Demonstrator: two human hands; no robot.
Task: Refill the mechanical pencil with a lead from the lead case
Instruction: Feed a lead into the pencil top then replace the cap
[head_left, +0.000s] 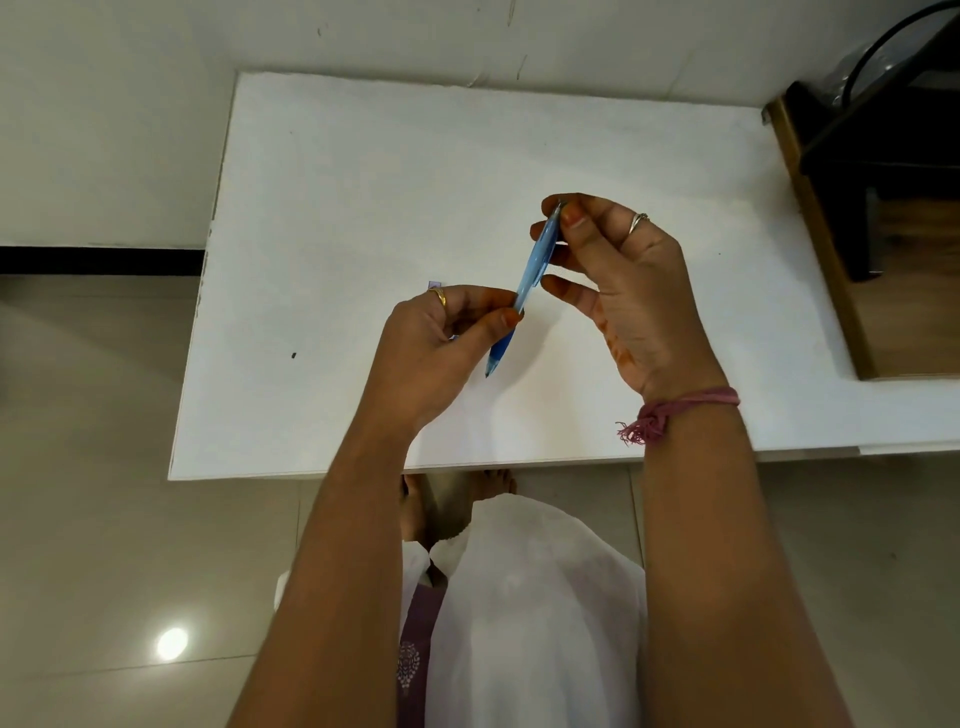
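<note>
A blue translucent mechanical pencil (531, 270) is held above the white table (363, 182), tilted, tip down and toward me, cap end up and away. My left hand (441, 343) pinches its lower barrel between thumb and fingers. My right hand (618, 275) pinches the top end with thumb and forefinger, the other fingers spread. A small purple-edged thing (434, 285), perhaps the lead case, peeks out behind my left hand and is mostly hidden. No loose lead can be made out.
A tiny dark speck (293, 355) lies on the table's left part. A wooden surface with black furniture (883, 182) adjoins the table on the right. The wall runs behind; tiled floor and my feet (457, 499) lie below the near edge.
</note>
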